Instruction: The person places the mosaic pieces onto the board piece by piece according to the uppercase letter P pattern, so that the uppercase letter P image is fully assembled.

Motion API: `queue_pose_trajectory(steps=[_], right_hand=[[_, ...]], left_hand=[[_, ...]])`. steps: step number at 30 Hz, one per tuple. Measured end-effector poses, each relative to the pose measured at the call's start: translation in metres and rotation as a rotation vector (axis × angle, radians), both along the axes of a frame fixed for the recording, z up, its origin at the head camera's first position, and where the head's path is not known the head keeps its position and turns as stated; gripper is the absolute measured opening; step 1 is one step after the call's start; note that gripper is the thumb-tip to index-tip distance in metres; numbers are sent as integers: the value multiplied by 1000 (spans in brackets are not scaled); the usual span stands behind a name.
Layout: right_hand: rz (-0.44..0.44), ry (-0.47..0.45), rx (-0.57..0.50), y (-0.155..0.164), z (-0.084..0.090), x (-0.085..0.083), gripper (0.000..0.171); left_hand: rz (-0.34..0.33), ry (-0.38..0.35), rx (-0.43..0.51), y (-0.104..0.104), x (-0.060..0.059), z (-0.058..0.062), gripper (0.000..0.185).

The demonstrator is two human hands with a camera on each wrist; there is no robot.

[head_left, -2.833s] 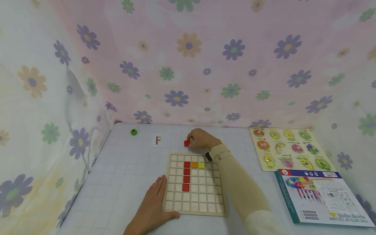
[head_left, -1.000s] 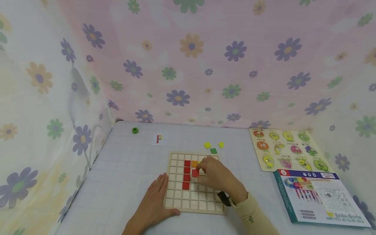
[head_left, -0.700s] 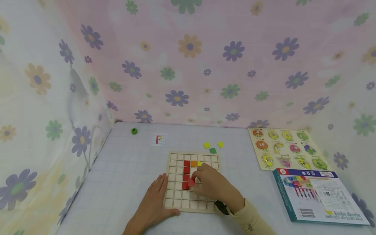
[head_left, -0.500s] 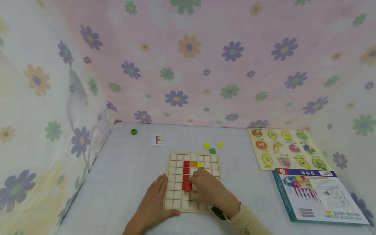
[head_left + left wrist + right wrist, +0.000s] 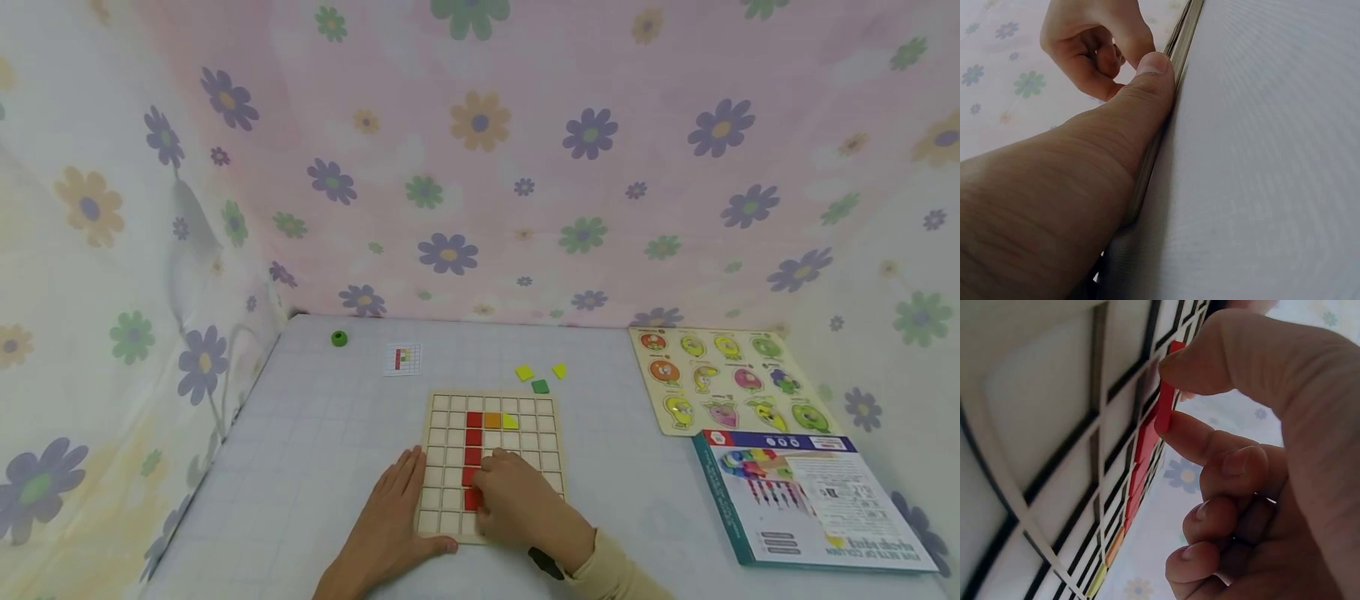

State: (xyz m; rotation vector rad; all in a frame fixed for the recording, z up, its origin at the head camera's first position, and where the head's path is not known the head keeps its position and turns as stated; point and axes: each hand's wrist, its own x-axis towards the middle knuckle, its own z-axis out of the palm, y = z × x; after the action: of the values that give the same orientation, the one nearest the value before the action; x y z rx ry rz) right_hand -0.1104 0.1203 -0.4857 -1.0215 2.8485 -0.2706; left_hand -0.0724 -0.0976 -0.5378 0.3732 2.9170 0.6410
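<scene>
A wooden grid board (image 5: 443, 405) lies on the table with a column of red tiles (image 5: 473, 437), an orange tile (image 5: 492, 421) and a yellow tile (image 5: 510, 422) in its cells. My right hand (image 5: 517, 502) pinches a red square tile (image 5: 472, 498) between thumb and forefinger over the cell below the red column; the right wrist view shows that tile (image 5: 1165, 406) tilted on edge against the board (image 5: 1041, 394). My left hand (image 5: 390, 525) lies flat at the board's near left corner, thumb (image 5: 1141, 100) against its edge (image 5: 1180, 37).
Two loose yellow tiles (image 5: 524, 372) and a green tile (image 5: 540, 387) lie beyond the board. A small pattern card (image 5: 402, 359) and a green ring (image 5: 339, 338) sit at the back left. A fruit puzzle board (image 5: 731, 379) and a box (image 5: 806, 500) are at the right. Flowered cloth walls surround the table.
My right hand carried the red tile from beyond the board down along the red column to the cell below it. The left hand stayed put.
</scene>
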Motion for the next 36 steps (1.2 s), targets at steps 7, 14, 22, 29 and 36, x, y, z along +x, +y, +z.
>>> queue_pose_trajectory(steps=[7,14,22,29,36], right_hand=[[-5,19,15,0,-4,0,10],[-8,37,6,-1,-4,1,8],[8,54,-18,-2,-2,5,9],[7,-1,-25,1,-3,4,6],[-11,-60,-51,3,-4,0,4]], left_hand=[[2,8,-4,0,0,-1,131],[1,23,-2,0,0,-1,131],[-3,24,6,0,1,0,130],[-4,22,9,0,1,1,130],[-11,45,15,-1,2,2,130]])
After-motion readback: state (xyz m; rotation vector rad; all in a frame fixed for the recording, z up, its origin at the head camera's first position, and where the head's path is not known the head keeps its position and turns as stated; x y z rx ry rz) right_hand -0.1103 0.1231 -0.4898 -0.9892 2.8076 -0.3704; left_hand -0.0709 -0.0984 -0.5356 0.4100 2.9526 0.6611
